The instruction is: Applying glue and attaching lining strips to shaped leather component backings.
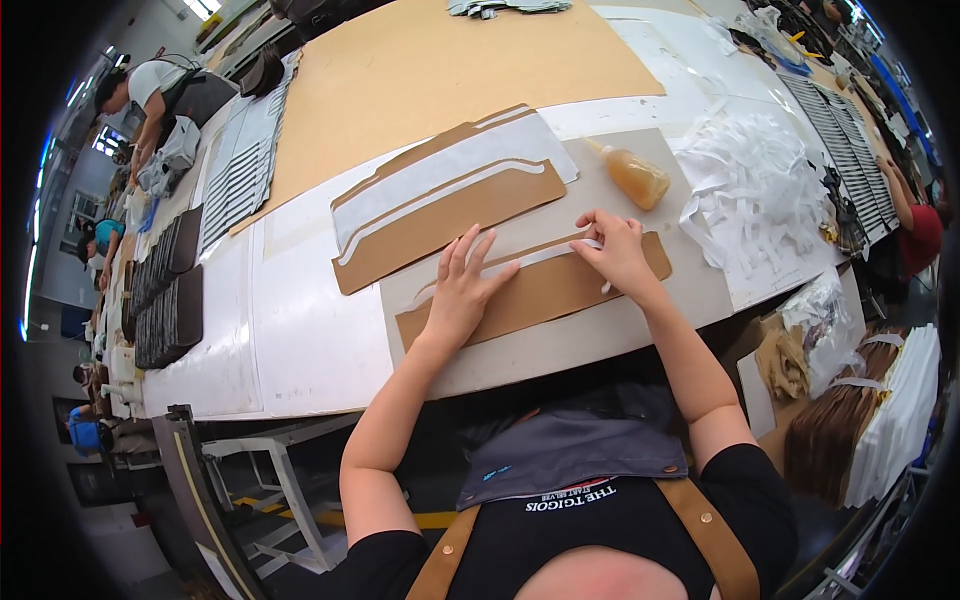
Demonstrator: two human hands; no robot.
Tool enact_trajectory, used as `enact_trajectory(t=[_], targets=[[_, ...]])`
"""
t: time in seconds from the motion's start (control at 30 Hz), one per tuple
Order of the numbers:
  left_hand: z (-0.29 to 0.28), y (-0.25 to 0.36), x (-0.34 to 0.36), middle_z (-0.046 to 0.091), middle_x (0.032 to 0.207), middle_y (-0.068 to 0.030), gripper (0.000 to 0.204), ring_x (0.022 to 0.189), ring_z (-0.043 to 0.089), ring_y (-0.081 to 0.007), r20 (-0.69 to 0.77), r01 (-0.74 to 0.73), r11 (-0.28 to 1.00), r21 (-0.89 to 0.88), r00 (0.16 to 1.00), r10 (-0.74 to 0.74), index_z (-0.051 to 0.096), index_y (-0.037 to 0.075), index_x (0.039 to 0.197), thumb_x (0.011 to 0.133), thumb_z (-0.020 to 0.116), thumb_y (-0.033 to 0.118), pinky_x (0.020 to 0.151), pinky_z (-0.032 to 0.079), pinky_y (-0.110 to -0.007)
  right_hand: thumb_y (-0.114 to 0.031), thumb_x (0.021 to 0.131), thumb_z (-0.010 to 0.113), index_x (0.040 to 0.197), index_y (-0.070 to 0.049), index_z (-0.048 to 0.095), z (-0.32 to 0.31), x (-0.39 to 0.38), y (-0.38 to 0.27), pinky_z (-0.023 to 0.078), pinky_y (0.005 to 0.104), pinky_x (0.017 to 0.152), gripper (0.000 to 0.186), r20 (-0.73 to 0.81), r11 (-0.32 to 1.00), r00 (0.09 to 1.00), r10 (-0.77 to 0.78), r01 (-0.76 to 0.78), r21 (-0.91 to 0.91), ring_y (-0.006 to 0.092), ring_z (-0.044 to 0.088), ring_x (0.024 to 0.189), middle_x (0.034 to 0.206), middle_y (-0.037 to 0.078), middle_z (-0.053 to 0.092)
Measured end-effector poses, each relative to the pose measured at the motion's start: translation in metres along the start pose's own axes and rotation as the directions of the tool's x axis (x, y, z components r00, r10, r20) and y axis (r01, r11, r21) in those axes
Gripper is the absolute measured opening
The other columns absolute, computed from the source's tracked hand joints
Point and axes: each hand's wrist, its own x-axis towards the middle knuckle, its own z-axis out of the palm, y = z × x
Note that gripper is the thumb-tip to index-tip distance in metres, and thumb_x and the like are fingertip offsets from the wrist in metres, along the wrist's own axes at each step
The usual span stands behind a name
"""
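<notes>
A long brown panel (545,293) lies before me on a grey board (695,285). My left hand (462,290) rests on its left part, fingers spread, thumb pointing along the panel's upper edge. A narrow white strip (545,253) runs along that edge. My right hand (612,250) pinches the strip near the panel's right part, and a loose white end hangs below the fingers. Just beyond lies another brown panel (470,222) with a white strip along its curved edge, overlapping a white-faced piece (400,195). A squeeze bottle with amber contents (638,180) lies on its side past my right hand.
A tangled heap of white strips (755,190) covers the table's right side. A large tan sheet (420,80) spreads across the far side. Dark panels (165,310) stand in rows at the left. Bundled brown and white pieces (850,430) sit low at right. Other people work nearby.
</notes>
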Motion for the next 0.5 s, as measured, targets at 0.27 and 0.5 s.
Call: enact_trajectory(t=[0.27, 0.5], targets=[[-0.001, 0.001, -0.001, 0.043, 0.159, -0.0093, 0.066, 0.152, 0.031, -0.0348, 0.035, 0.023, 0.999, -0.027, 0.999, -0.022, 0.071, 0.033, 0.130, 0.081, 0.059, -0.009, 0.123, 0.027, -0.051, -0.015, 0.086, 0.077, 0.104, -0.011, 0.069, -0.024, -0.006, 0.025, 0.031, 0.0447, 0.108, 0.020, -0.087, 0.998, 0.994, 0.067, -0.067, 0.008, 0.0189, 0.060, 0.094, 0.083, 0.003, 0.067], [0.001, 0.001, -0.001, 0.045, 0.157, -0.0095, 0.064, 0.151, 0.033, -0.0355, 0.035, 0.029, 0.999, -0.022, 0.999, -0.028, 0.072, 0.033, 0.131, 0.084, 0.058, -0.006, 0.122, 0.029, -0.052, -0.008, 0.086, 0.074, 0.102, -0.011, 0.066, -0.010, -0.015, 0.030, 0.032, 0.0476, 0.107, 0.019, -0.228, 0.957, 0.964, -0.138, 0.070, -0.281, 0.0223, 0.060, 0.097, 0.086, 0.003, 0.068]])
